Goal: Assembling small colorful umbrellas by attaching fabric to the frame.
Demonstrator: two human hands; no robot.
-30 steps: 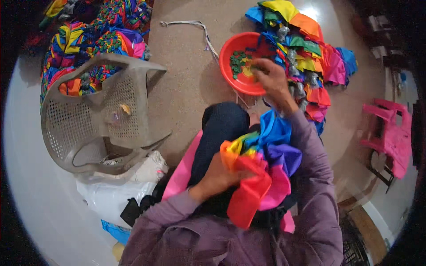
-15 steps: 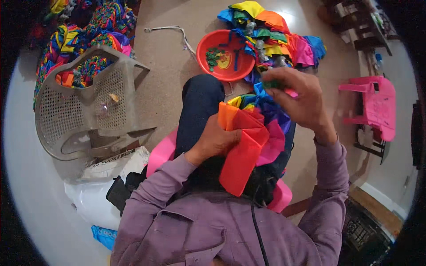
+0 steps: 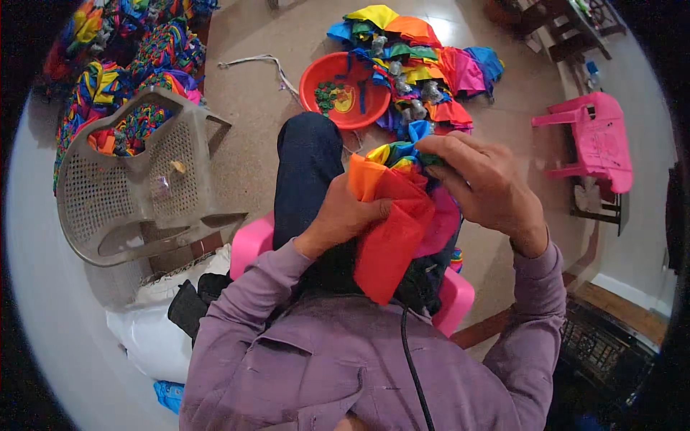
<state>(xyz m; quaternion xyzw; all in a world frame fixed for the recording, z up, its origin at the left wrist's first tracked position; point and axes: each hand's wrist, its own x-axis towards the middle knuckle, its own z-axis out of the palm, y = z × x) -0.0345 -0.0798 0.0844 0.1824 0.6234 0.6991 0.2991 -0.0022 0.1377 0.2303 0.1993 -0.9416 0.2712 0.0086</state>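
My left hand [image 3: 343, 215] is closed round a gathered piece of rainbow-coloured cloth [image 3: 392, 248] above my lap. Its red panel hangs toward me, and orange, yellow, green, blue and pink folds bunch at the far end. At that bunched end my right hand [image 3: 492, 187] is closed, thumb and fingers pinching a small dark green piece [image 3: 429, 159] that is mostly hidden. Beyond my knees stands a red plastic basin [image 3: 311, 79] holding several small green pieces [image 3: 329, 97] and dark blue strips.
Rainbow cloth bundles [image 3: 445, 68] with clear plastic parts lie right of the basin. A grey plastic chair [image 3: 100, 187] lies at left, before a heap of rainbow cloth [image 3: 162, 54]. A pink stool [image 3: 600, 136] is at right. White cord [image 3: 266, 59] lies on the floor.
My right hand has come down with the small green piece, from above the cloth to its bunched end. My left hand keeps its hold. The whole view has shifted slightly.
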